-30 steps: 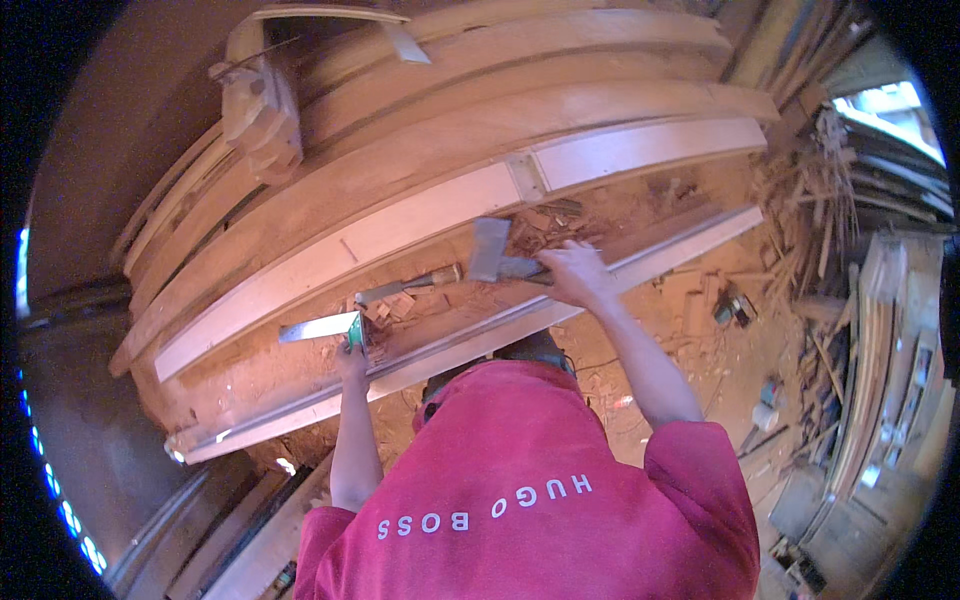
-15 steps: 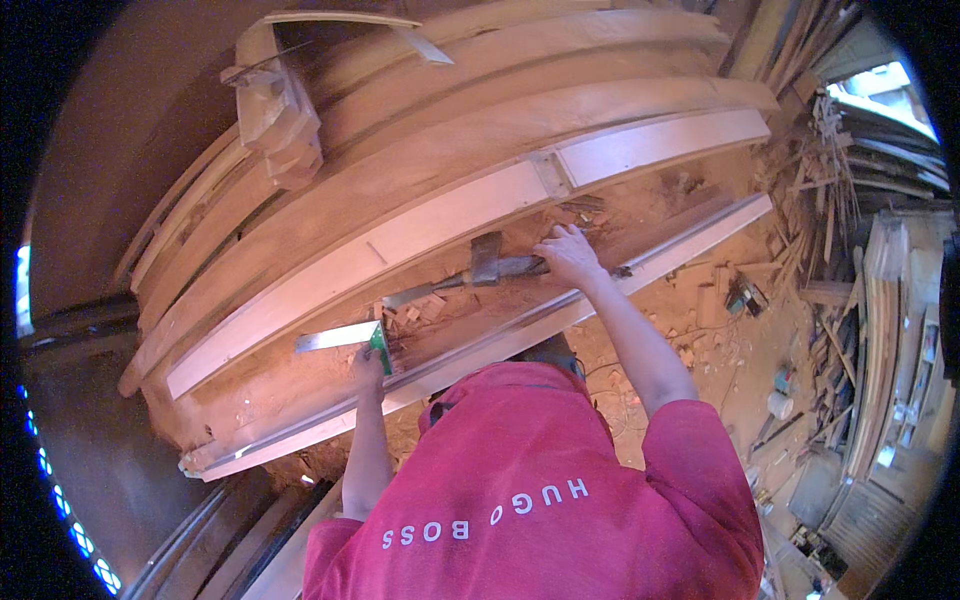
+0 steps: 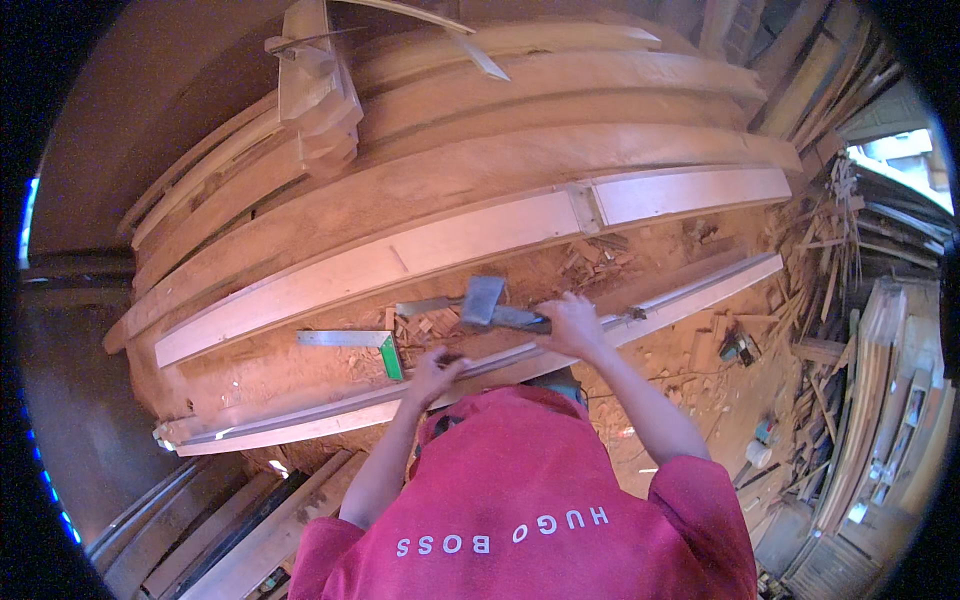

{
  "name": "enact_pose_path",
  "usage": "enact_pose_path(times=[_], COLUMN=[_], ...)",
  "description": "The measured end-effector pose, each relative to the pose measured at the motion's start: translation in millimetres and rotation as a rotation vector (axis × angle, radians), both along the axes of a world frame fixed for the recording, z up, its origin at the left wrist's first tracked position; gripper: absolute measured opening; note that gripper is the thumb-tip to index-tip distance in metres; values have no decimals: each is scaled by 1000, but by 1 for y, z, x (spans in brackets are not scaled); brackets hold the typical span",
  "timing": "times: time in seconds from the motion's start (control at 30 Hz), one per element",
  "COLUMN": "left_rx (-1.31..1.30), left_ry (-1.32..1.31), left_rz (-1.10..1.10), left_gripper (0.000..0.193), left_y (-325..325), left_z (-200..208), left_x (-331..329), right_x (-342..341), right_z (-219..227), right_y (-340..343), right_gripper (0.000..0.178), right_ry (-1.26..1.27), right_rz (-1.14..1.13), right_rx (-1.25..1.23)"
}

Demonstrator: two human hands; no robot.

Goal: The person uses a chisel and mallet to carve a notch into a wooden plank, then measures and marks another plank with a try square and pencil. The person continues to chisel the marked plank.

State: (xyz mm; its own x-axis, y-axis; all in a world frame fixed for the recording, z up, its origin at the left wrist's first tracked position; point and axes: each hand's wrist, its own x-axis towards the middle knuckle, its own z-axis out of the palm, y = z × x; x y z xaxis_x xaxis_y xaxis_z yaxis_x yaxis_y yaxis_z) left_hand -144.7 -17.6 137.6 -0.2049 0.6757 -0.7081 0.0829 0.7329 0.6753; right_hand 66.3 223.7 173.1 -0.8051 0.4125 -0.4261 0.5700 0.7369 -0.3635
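My right hand point(image 3: 572, 326) is closed round the dark handle of a hatchet point(image 3: 483, 301), whose broad grey head points left over the bench. Its grip end is hidden in my fingers. Close to the near rail, my left hand point(image 3: 434, 377) is empty, with fingers bent and apart. Just left of it lies a try square point(image 3: 391, 355) with a silver blade and green stock, touched by neither hand. Beyond the hatchet, a flat grey strip point(image 3: 428, 306) rests among wood chips point(image 3: 436, 327).
A long pale rail point(image 3: 700, 294) runs along the near side, right in front of my body. Beyond the work lie a pale plank point(image 3: 490, 226) and several stacked curved boards point(image 3: 560, 142). Wood offcuts point(image 3: 842, 215) pile up at right, with a power tool point(image 3: 740, 346) on the floor.
My left hand has let go of the try square and moved right, toward my body. The hatchet's head has turned in my right hand. The whole view has shifted downward.
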Motion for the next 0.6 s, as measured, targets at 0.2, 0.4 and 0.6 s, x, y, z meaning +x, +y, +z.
enact_pose_path(times=[0.2,0.4,0.6], left_rx=[380,522,558], left_ry=[-749,-694,-384], left_rz=[1100,1406,1631], left_gripper=[34,12,15], left_y=[34,-29,-89], left_z=[23,35,45], left_x=[33,-6,-8], right_x=[-61,-105,-193], right_z=[48,-38,-53], right_y=[-55,-20,13], right_gripper=[54,45,37], right_ry=[281,424,335], right_rz=[106,-297,-403], right_rx=[-147,-241,-168])
